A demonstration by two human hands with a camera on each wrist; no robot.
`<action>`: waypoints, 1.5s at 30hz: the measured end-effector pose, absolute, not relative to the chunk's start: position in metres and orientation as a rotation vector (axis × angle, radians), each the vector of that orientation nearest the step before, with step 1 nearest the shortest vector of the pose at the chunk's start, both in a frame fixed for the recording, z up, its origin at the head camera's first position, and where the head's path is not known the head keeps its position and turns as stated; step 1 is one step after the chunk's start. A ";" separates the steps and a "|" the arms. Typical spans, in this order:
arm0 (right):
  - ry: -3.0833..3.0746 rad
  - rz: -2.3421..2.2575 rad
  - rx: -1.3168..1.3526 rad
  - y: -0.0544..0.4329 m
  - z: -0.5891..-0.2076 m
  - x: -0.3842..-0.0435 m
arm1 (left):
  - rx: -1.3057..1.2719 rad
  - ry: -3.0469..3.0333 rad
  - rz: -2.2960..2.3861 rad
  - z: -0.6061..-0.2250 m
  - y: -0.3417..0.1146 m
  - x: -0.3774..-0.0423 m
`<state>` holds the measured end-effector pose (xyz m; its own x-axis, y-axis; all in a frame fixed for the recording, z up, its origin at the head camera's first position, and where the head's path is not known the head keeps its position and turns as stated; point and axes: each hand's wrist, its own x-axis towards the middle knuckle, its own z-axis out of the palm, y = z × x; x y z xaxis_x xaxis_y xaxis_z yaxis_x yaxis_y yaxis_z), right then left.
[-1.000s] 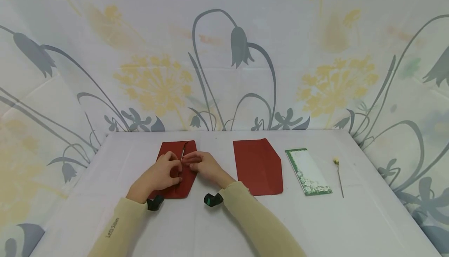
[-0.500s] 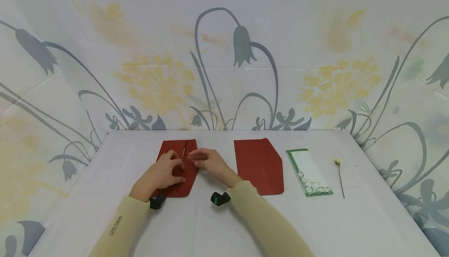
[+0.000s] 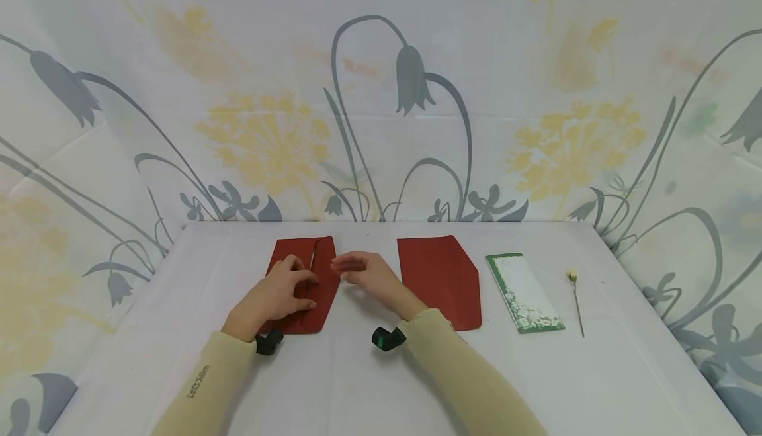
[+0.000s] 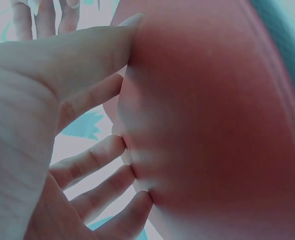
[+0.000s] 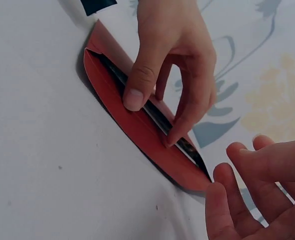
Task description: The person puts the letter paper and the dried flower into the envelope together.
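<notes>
A red envelope (image 3: pixel 294 248) lies at the left of the table, with its slit partly gaping. Inside the gap a dark, patterned edge of something flat (image 5: pixel 160 119) shows in the right wrist view. My left hand (image 3: pixel 272 298) holds the envelope at that slit, thumb and bent fingertips on the paper edges. Close up in the left wrist view, the thumb (image 4: pixel 95 52) touches the red paper. Just right of the envelope hovers my right hand (image 3: pixel 375 280), its fingers loosely curved around nothing.
A second red envelope (image 3: pixel 437 284) lies right of centre, partly under the right forearm's line. Beyond it are a green-edged white card with flowers (image 3: pixel 525 290) and a thin-stemmed yellow flower (image 3: pixel 576 300). A floral cloth (image 3: pixel 381 125) hangs behind the table.
My right hand has drawn away from the left envelope toward the right. The left hand stays on the envelope, almost unmoved.
</notes>
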<state>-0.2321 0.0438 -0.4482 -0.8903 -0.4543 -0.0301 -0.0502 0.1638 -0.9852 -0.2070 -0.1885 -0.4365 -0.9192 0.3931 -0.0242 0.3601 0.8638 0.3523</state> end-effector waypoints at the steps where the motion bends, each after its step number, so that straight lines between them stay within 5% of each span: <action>1: 2.137 -1.775 -0.481 0.046 -0.448 -0.232 | 0.596 2.940 0.525 -0.436 -0.188 -0.207; 45: 2.324 -1.840 -0.289 0.176 -0.443 -0.216 | 0.638 2.922 0.588 -0.437 -0.187 -0.204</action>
